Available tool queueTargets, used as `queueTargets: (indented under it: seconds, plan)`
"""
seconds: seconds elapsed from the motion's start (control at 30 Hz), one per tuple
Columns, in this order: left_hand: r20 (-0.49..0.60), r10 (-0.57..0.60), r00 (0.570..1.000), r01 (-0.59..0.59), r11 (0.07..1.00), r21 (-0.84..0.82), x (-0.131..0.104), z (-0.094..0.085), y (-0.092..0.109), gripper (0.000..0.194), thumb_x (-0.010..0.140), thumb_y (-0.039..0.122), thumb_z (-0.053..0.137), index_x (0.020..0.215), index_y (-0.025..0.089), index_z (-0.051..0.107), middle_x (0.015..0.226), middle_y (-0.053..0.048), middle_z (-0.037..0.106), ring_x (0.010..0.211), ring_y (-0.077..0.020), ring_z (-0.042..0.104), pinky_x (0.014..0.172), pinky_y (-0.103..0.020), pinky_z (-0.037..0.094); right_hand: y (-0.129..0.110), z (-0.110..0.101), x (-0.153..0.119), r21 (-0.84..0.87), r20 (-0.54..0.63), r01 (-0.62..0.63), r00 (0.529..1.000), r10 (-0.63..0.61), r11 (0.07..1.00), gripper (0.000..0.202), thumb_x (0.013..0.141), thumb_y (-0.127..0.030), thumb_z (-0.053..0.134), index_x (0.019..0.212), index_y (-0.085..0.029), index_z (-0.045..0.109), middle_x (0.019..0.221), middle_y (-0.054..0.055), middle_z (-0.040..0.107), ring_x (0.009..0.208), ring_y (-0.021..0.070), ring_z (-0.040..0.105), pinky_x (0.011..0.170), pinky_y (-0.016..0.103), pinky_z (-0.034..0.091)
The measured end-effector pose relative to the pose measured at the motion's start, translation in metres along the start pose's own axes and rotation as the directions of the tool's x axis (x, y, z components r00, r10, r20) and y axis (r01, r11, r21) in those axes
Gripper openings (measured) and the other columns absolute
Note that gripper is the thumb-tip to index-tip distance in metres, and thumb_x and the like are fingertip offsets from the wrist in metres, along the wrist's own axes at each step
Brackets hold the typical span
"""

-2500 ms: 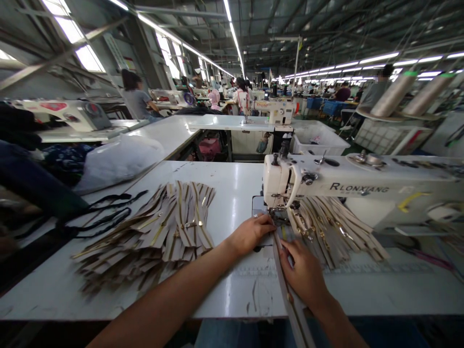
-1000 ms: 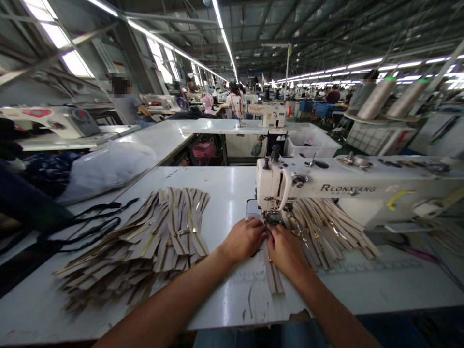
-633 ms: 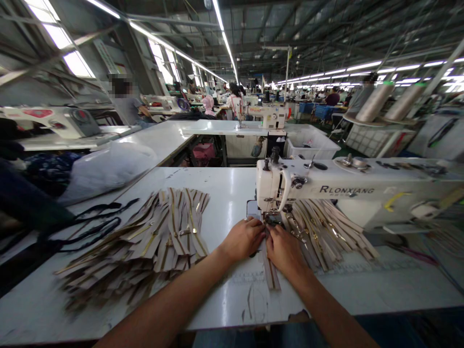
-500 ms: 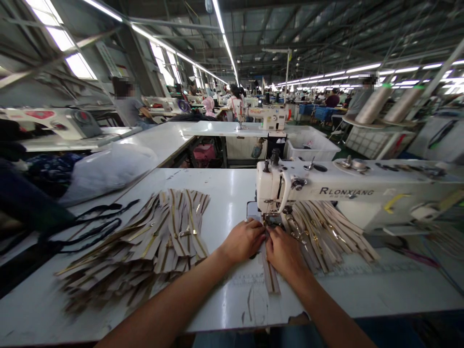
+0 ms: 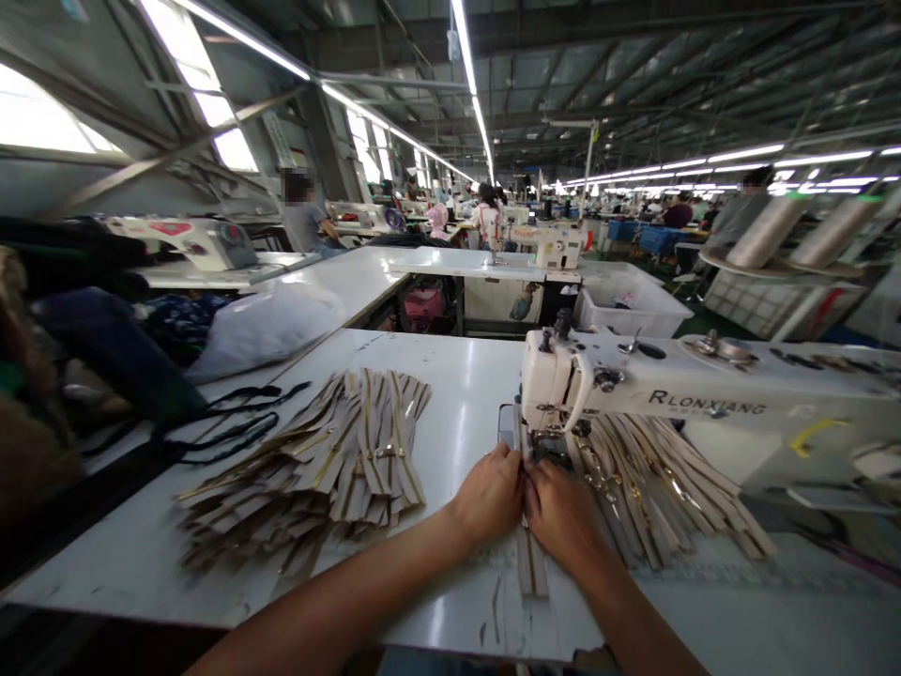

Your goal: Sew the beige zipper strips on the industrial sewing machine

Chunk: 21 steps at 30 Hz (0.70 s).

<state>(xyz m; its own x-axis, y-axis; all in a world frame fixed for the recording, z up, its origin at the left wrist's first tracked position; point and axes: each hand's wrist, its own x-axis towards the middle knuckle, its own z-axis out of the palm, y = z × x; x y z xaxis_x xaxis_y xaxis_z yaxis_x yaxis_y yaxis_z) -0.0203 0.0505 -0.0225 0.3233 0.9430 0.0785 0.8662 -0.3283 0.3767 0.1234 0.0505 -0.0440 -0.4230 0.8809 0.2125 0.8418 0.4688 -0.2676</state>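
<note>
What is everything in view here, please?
near sewing machine: one, white, right
left zipper pile: many, beige, table's left
right zipper pile: many, beige, centre right
zipper strip: one, beige, by machine head
table: one, white, beneath
bag: one, white, far left
cords: several, black, left
bin: one, white, beyond machine
thread cones: two, beige, upper right
other machines: several, white, background
people: several, variously clothed, background
left hand, right hand: one each, bare, at strip

Wears blue jeans (image 5: 415, 664) below table edge (image 5: 465, 652); beyond it, bare forearms (image 5: 366, 573), L hand (image 5: 491, 493) w/ 1 sm. ring (image 5: 488, 454).
</note>
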Motion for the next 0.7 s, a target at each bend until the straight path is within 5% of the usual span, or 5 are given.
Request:
queueTargets:
  seconds: [0.13, 0.23, 0.4, 0.57, 0.7]
  plan:
    - [0.025, -0.153, 0.988, 0.154, 0.986, -0.059, -0.003, -0.015, 0.0, 0.026, 0.079, 0.002, 0.046, 0.102, 0.012, 0.05, 0.094, -0.01, 0.058, 0.077, -0.0203, 0.058, 0.069, -0.03, 0.048, 0.006, 0.008, -0.005, 0.07, -0.084, 0.129, 0.989, -0.123, 0.989, 0.041, 0.091, -0.013, 0.034, 0.125, -0.014, 0.057, 0.105, 0.01, 0.065, 0.092, 0.0191, 0.064, 0.077, 0.028, 0.05]
    - [-0.146, -0.188, 0.971, 0.164, 0.973, -0.163, -0.011, -0.048, -0.014, 0.035, 0.076, -0.001, 0.045, 0.106, 0.016, 0.049, 0.099, -0.007, 0.054, 0.078, -0.0163, 0.057, 0.073, -0.027, 0.047, 0.014, 0.019, -0.006, 0.077, -0.194, 0.177, 0.968, -0.159, 0.981, 0.041, 0.094, -0.015, 0.028, 0.12, -0.011, 0.059, 0.106, 0.012, 0.066, 0.092, 0.019, 0.065, 0.075, 0.028, 0.051]
    - [-0.483, -0.275, 0.831, 0.275, 0.959, -0.073, -0.041, -0.125, -0.069, 0.026, 0.085, 0.003, 0.04, 0.099, 0.017, 0.056, 0.092, -0.005, 0.053, 0.082, -0.0169, 0.056, 0.077, -0.027, 0.046, 0.022, 0.03, -0.005, 0.07, -0.264, 0.221, 0.945, -0.195, 0.973, 0.041, 0.095, -0.02, 0.027, 0.114, -0.012, 0.063, 0.1, 0.01, 0.068, 0.086, 0.0179, 0.067, 0.07, 0.026, 0.052]
    - [-0.444, -0.468, 0.764, 0.569, 0.813, 0.124, -0.062, -0.165, -0.121, 0.017, 0.086, 0.008, 0.045, 0.093, 0.012, 0.061, 0.085, -0.008, 0.055, 0.077, -0.0203, 0.058, 0.076, -0.032, 0.048, 0.023, 0.031, -0.004, 0.061, -0.265, 0.195, 0.949, -0.172, 0.979, 0.042, 0.095, -0.022, 0.026, 0.112, -0.013, 0.064, 0.1, 0.01, 0.069, 0.087, 0.0182, 0.068, 0.069, 0.027, 0.053]
    - [-0.453, -0.348, 0.821, 0.465, 0.868, 0.175, -0.077, -0.177, -0.07, 0.016, 0.091, 0.016, 0.047, 0.092, 0.014, 0.063, 0.094, -0.009, 0.057, 0.085, -0.0202, 0.059, 0.082, -0.031, 0.048, 0.024, 0.031, -0.003, 0.077, -0.258, 0.196, 0.951, -0.17, 0.978, 0.044, 0.094, -0.023, 0.026, 0.112, -0.013, 0.065, 0.101, 0.009, 0.069, 0.09, 0.0187, 0.068, 0.072, 0.028, 0.053]
